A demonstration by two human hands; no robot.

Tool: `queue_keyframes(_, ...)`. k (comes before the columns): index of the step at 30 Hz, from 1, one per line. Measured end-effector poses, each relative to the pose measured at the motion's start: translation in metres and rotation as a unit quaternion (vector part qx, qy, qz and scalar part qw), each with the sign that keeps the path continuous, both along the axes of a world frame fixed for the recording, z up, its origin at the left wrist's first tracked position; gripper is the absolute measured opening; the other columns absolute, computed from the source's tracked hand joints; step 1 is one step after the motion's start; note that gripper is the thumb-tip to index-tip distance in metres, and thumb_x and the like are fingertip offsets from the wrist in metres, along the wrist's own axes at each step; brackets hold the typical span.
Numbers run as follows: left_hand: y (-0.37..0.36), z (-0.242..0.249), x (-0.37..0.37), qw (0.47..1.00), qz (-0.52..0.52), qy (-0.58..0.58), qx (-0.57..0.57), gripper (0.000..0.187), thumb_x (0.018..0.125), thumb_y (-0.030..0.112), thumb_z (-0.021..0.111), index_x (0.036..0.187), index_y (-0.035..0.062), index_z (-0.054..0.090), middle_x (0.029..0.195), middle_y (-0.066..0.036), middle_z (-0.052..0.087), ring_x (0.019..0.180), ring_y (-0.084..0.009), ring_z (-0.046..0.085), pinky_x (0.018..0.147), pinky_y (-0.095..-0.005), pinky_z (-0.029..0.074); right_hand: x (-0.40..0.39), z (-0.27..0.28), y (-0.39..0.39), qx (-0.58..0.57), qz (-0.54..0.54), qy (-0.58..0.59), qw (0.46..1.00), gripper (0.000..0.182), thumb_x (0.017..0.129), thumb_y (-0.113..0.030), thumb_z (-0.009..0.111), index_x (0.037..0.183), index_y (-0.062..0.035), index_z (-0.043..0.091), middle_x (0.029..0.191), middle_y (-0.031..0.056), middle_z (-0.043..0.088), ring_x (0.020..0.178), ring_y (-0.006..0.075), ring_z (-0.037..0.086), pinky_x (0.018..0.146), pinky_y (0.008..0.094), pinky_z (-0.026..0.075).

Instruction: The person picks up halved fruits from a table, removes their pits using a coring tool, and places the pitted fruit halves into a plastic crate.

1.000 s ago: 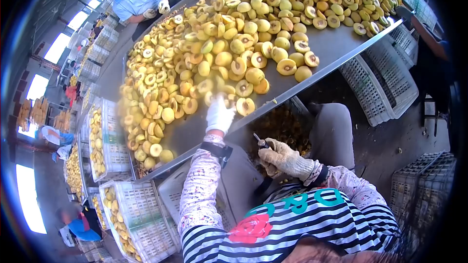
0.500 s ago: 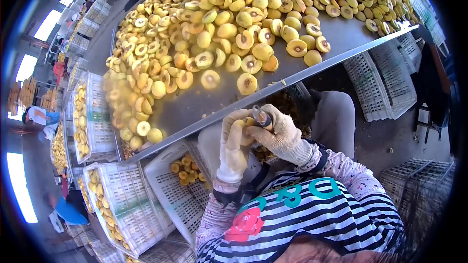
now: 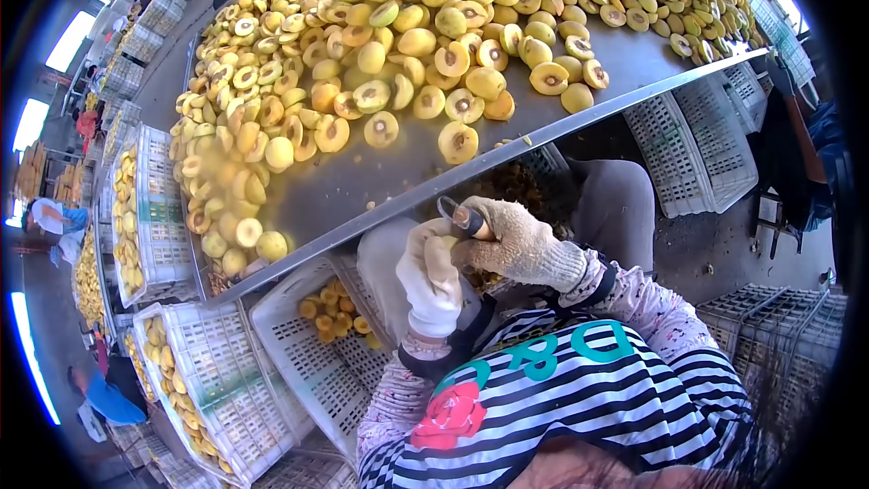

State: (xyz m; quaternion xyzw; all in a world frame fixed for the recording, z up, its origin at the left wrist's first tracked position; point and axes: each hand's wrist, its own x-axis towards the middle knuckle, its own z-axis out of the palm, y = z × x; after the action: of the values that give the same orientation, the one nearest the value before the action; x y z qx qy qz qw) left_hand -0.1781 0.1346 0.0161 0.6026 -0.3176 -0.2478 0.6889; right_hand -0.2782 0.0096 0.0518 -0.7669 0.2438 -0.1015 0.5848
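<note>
Both of my gloved hands are close together over my lap, below the table edge. My right hand (image 3: pixel 523 246) is closed around a pitting tool (image 3: pixel 468 219) with a short wooden handle and a thin metal loop, which points up and left. My left hand (image 3: pixel 429 279) is curled closed against the right fingers. Only a sliver of yellow peach (image 3: pixel 449 241) shows between the hands; my fingers hide most of it. Beyond them, many halved yellow peaches (image 3: pixel 458 142) lie on the metal table, several with stones still in the cut face.
The metal table's raised rim (image 3: pixel 543 134) runs diagonally just beyond my hands. A white crate (image 3: pixel 294 344) at my left holds some peach pieces. Fuller crates (image 3: pixel 226 389) stand farther left. More crates (image 3: pixel 688 149) sit at right, under and beside the table. Other people work at far left.
My left fingers have closed further over the peach, which shows less now. The tool's metal loop has swung up and left, clear of the fruit. The view has shifted slightly.
</note>
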Motion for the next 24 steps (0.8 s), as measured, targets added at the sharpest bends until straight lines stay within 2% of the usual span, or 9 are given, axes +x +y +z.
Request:
queue_keyframes(2, 0.001, -0.008, 0.0, 1.0, 0.022, 0.0, -0.022, 0.031, 0.103, 0.022, 0.051, 0.105, -0.007, 0.062, 0.105, -0.011, 0.065, 0.093, -0.014, 0.06, 0.086, -0.0272, 0.048, 0.002, -0.002, 0.004, 0.038, -0.002, -0.016, 0.999, 0.022, 0.084, -0.016, 0.075, 0.099, -0.0064, 0.061, 0.086, 0.0097, 0.067, 0.074, 0.023, 0.066, 0.072, 0.0357, 0.054)
queue_keyframes(4, 0.0, -0.026, -0.001, 0.999, 0.042, -0.014, 0.006, 0.034, 0.103, 0.025, 0.05, 0.106, -0.0062, 0.061, 0.103, -0.012, 0.065, 0.092, -0.0151, 0.061, 0.087, -0.0286, 0.048, 0.0, -0.079, 0.02, 0.242, -0.042, -0.169, 0.955, 0.02, 0.084, -0.015, 0.075, 0.098, -0.0065, 0.062, 0.085, 0.0086, 0.066, 0.074, 0.0212, 0.066, 0.071, 0.0351, 0.054)
queue_keyframes(7, -0.007, -0.021, 0.026, 0.949, 0.026, 0.312, 0.038, 0.045, 0.104, 0.042, 0.044, 0.111, 0.0003, 0.058, 0.099, -0.016, 0.067, 0.085, -0.0214, 0.065, 0.074, -0.0298, 0.055, -0.018, -0.034, 0.029, 0.014, 0.105, -0.002, 0.994, 0.023, 0.087, -0.017, 0.074, 0.103, -0.007, 0.061, 0.082, 0.0064, 0.067, 0.076, 0.0162, 0.066, 0.071, 0.0323, 0.054)
queue_keyframes(9, -0.009, 0.003, 0.029, 0.968, 0.055, 0.244, -0.004, 0.046, 0.104, 0.044, 0.043, 0.112, 0.0012, 0.058, 0.104, -0.017, 0.067, 0.086, -0.022, 0.066, 0.07, -0.0304, 0.057, -0.021, -0.01, 0.029, 0.031, 0.111, 0.137, 0.984, 0.025, 0.09, -0.019, 0.072, 0.108, -0.0067, 0.06, 0.083, 0.0062, 0.068, 0.077, 0.0147, 0.066, 0.072, 0.0314, 0.054)
queue_keyframes(11, -0.012, 0.003, 0.027, 0.962, 0.055, 0.265, -0.029, 0.05, 0.104, 0.044, 0.042, 0.122, -0.0003, 0.058, 0.111, -0.017, 0.066, 0.09, -0.0231, 0.067, 0.077, -0.033, 0.057, -0.029, -0.019, 0.015, 0.092, 0.027, 0.113, 0.989, 0.039, 0.095, -0.034, 0.064, 0.121, -0.0054, 0.058, 0.092, 0.0177, 0.07, 0.089, 0.0313, 0.071, 0.08, 0.0389, 0.055)
queue_keyframes(13, -0.012, 0.008, 0.023, 0.969, 0.041, 0.243, 0.003, 0.058, 0.105, 0.05, 0.041, 0.129, -0.0009, 0.056, 0.114, -0.018, 0.066, 0.093, -0.0246, 0.067, 0.079, -0.0364, 0.058, -0.03, -0.013, 0.013, 0.08, 0.024, 0.098, 0.992, 0.042, 0.095, -0.035, 0.064, 0.122, -0.0033, 0.057, 0.092, 0.0178, 0.069, 0.086, 0.0321, 0.07, 0.076, 0.0383, 0.055)
queue_keyframes(18, -0.015, 0.018, 0.004, 0.976, 0.054, 0.209, 0.019, 0.062, 0.105, 0.051, 0.038, 0.123, -0.0028, 0.061, 0.114, -0.02, 0.067, 0.09, -0.0239, 0.067, 0.084, -0.0326, 0.055, -0.02, -0.008, 0.019, 0.041, 0.037, 0.072, 0.996, 0.042, 0.097, -0.037, 0.061, 0.119, -0.001, 0.058, 0.091, 0.0215, 0.069, 0.084, 0.0368, 0.069, 0.074, 0.0414, 0.054)
queue_keyframes(21, -0.018, 0.024, -0.002, 0.959, 0.101, 0.263, 0.019, 0.05, 0.106, 0.04, 0.043, 0.121, -0.0044, 0.061, 0.112, -0.019, 0.066, 0.084, -0.0198, 0.062, 0.071, -0.0287, 0.053, -0.016, -0.017, 0.021, 0.028, 0.04, 0.088, 0.995, 0.042, 0.098, -0.039, 0.059, 0.115, 0.0, 0.06, 0.09, 0.0232, 0.069, 0.084, 0.0394, 0.069, 0.073, 0.0433, 0.054)
queue_keyframes(24, -0.029, 0.032, -0.008, 0.973, 0.127, 0.181, 0.062, 0.038, 0.105, 0.029, 0.04, 0.108, -0.0013, 0.062, 0.1, -0.012, 0.066, 0.082, -0.0167, 0.061, 0.07, -0.0265, 0.051, -0.014, -0.019, 0.026, 0.065, 0.015, 0.062, 0.996, 0.041, 0.1, -0.039, 0.057, 0.111, -0.0004, 0.062, 0.091, 0.0234, 0.069, 0.086, 0.039, 0.069, 0.074, 0.0437, 0.054)
